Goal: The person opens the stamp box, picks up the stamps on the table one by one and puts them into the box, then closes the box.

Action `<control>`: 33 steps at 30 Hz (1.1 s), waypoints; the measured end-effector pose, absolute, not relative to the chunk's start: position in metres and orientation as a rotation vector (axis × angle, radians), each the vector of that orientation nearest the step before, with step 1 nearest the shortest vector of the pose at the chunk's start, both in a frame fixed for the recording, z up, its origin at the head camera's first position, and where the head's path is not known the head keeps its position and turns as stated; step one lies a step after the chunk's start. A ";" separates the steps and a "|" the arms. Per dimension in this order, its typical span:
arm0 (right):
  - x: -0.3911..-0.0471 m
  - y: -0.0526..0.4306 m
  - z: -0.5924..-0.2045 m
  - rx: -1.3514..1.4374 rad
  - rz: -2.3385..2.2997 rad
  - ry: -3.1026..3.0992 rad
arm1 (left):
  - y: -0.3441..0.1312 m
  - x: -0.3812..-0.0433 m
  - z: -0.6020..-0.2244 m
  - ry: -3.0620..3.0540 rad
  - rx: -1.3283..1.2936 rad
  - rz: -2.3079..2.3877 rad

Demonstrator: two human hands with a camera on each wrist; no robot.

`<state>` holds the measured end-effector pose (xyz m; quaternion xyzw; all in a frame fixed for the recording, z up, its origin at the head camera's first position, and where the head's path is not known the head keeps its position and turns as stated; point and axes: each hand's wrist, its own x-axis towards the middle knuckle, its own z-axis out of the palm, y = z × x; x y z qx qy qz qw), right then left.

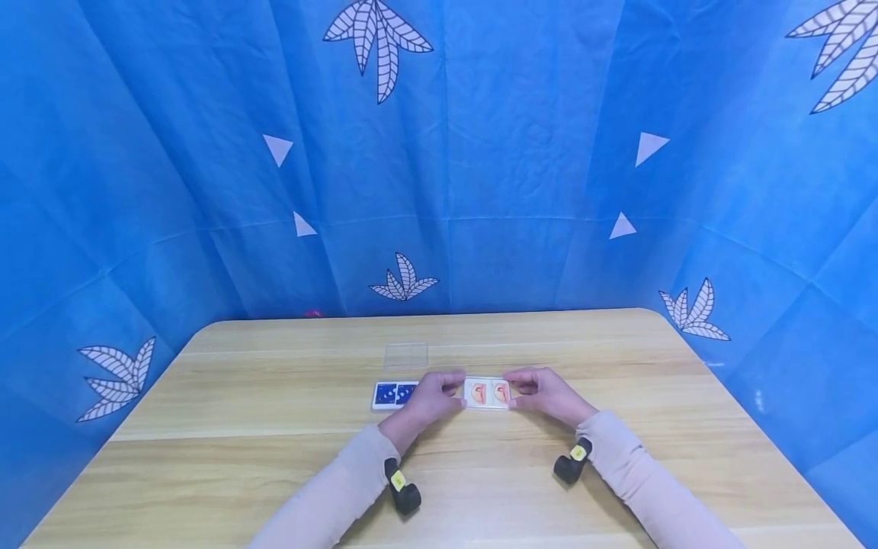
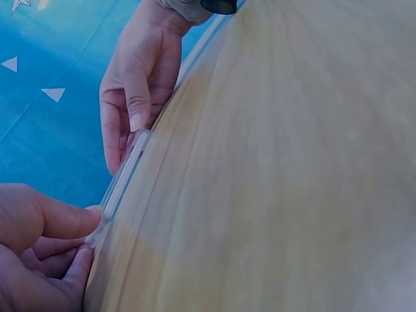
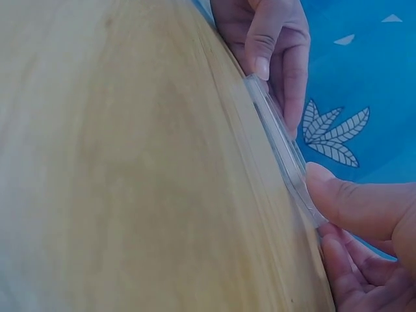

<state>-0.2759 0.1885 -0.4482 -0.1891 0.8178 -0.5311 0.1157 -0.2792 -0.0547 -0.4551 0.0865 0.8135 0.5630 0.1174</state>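
Note:
A flat clear plastic case (image 1: 488,393) with two orange-and-white printed panels lies level between both hands, close over the table. My left hand (image 1: 432,396) pinches its left end, and my right hand (image 1: 546,393) pinches the right end. From the side, in the left wrist view, the case (image 2: 123,172) shows as a thin clear edge between the thumbs and fingers. The right wrist view has the same case (image 3: 279,143) held at its two short ends. Just left of my left hand is a similar flat piece with dark blue panels (image 1: 386,393), partly hidden by that hand.
Behind the blue-panelled piece, a thin transparent plastic sheet or lid (image 1: 406,355) lies on the wooden table (image 1: 240,457). A blue cloth (image 1: 514,152) with white leaf and triangle prints hangs behind the table and along its sides.

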 end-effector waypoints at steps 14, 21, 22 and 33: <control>-0.279 0.195 -0.449 -0.584 -1.536 2.408 | -0.054 -0.281 -0.455 2.345 0.197 1.656; -0.282 0.196 -0.449 -0.603 -1.598 2.356 | -0.055 -0.282 -0.450 2.341 0.211 1.693; -0.282 0.196 -0.449 -0.601 -1.598 2.364 | -0.056 -0.283 -0.448 2.343 0.218 1.691; -0.293 0.173 -0.439 -0.475 -1.564 2.471 | -0.102 -0.289 -0.427 2.394 0.338 1.668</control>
